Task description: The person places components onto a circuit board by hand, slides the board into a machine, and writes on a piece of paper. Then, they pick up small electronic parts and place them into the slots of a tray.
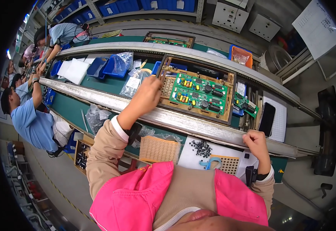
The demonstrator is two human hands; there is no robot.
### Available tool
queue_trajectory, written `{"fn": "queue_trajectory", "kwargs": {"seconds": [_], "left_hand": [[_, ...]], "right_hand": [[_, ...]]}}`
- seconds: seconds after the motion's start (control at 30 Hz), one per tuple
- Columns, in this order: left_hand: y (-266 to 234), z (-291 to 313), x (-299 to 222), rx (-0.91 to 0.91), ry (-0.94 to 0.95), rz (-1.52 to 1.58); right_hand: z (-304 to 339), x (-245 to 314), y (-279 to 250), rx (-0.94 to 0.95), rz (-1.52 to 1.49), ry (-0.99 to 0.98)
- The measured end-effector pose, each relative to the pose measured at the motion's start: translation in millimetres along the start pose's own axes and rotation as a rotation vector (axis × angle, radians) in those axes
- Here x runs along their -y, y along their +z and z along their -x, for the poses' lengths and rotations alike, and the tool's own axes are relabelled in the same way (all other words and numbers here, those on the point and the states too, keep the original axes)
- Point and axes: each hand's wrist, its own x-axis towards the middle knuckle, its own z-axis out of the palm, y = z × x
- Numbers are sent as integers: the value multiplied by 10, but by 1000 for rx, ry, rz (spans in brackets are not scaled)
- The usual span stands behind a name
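Observation:
My left hand (148, 95) is closed, its fingers curled over the left edge of a wooden carrier frame (198, 114) that sits across the metal rails. Two green circuit boards (199, 92) lie in this frame, one behind the other, bearing black, yellow and red components. Over the near rail at the right is my right hand (257, 143), its fingers curled together; anything inside them is hidden. Close to it, a white sheet (187, 154) holds a pile of small black components (201, 148) and a tan grid tray (229, 164) with a blue strap (211, 162).
Another green board (246, 104) leans right of the frame, near a dark phone (267, 119) on a notebook (279, 127). Blue bins (115, 66) and plastic bags (131, 85) lie at left. A second carrier (170, 40) stands behind. Co-workers (35, 119) work along the line at far left.

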Motion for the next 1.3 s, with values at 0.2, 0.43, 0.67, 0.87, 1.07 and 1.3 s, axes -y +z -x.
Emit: {"fn": "queue_trajectory", "kwargs": {"seconds": [0.2, 0.43, 0.67, 0.87, 1.07, 1.3], "left_hand": [[36, 111, 327, 101, -281, -48], [156, -54, 86, 170, -231, 96], [421, -246, -358, 478, -298, 451], [700, -442, -806, 645, -264, 650], [922, -700, -1312, 854, -310, 810], [1255, -892, -1780, 908, -322, 933]], "right_hand": [[131, -331, 89, -103, -204, 29], [333, -42, 62, -37, -230, 104], [710, -62, 96, -130, -200, 82], [996, -164, 13, -129, -136, 194], [1317, -427, 70, -360, -123, 237], [1417, -566, 165, -507, -157, 292]]}}
